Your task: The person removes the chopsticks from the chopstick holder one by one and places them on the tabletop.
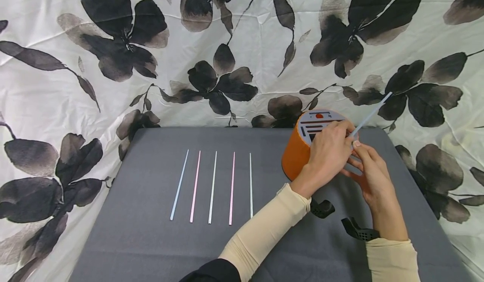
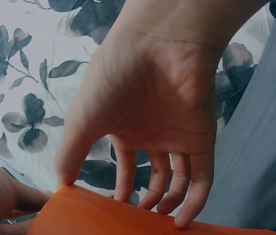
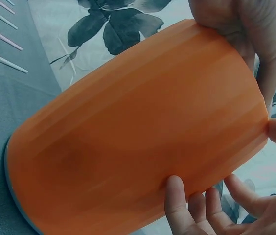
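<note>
An orange round container point(image 1: 295, 156) stands at the table's right, its grey top point(image 1: 304, 120) cut with several slots and a red opening. My left hand point(image 1: 329, 149) reaches over that top, thumb and fingertips spread along the rim, as the left wrist view shows. On the container's right side, my right hand point(image 1: 372, 177) has its thumb at the rim and bent fingers against the wall point(image 3: 128, 137). A thin light blue stick point(image 1: 372, 114) slants up to the right from between the hands. Its lower end is hidden, so what holds it cannot be told.
Several thin sticks lie in a spaced row left of my left forearm: a blue one point(image 1: 179, 185), pink ones point(image 1: 195, 187) and pale ones point(image 1: 213, 187). They rest on the grey table point(image 1: 132, 240). Flower-patterned cloth point(image 1: 264, 34) hangs behind it.
</note>
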### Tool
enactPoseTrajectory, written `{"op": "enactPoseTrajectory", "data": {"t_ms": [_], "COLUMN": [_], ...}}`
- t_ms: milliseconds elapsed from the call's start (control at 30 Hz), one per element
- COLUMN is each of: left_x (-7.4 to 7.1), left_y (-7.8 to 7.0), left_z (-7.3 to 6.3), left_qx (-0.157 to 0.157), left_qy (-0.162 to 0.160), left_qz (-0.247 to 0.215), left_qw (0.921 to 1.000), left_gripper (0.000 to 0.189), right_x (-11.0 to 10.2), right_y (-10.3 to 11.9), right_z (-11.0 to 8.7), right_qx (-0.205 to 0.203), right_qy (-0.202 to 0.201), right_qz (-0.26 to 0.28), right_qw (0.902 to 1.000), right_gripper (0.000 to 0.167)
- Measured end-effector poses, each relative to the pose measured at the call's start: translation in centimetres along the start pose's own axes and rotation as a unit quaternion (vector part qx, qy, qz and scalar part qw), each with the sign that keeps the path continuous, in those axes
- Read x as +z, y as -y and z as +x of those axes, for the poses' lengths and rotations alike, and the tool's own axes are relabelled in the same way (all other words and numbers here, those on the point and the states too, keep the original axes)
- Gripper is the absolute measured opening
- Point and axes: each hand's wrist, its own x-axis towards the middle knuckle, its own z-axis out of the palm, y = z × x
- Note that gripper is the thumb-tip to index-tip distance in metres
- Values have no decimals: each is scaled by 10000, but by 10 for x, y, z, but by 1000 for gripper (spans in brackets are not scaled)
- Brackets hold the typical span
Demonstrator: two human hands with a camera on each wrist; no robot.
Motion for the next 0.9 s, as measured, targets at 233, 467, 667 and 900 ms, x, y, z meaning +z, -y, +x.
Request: {"op": "enactPoseTrajectory", "data": {"t_ms": [233, 467, 667, 900], "left_x": [-5, -12, -28, -55], "left_y": [7, 16, 17, 11], "left_z": [-1, 1, 3, 3], "left_qx": [147, 373, 500, 1201], "left_qy": [-192, -582, -747, -1538], "left_qz": [-844, -2189, -3375, -3644], "left_qw": [9961, 9733, 9370, 9106], "left_gripper": [19, 24, 29, 27], "right_x": [-3, -4, -5, -5], "right_y": [0, -1, 0, 1], "right_z": [3, 7, 9, 13], "right_qx": [47, 61, 22, 67], "right_qy": [83, 99, 144, 141], "right_qz": [197, 166, 118, 104], "right_qw": [9998, 9998, 9998, 9998], "right_gripper": [34, 37, 34, 35]}}
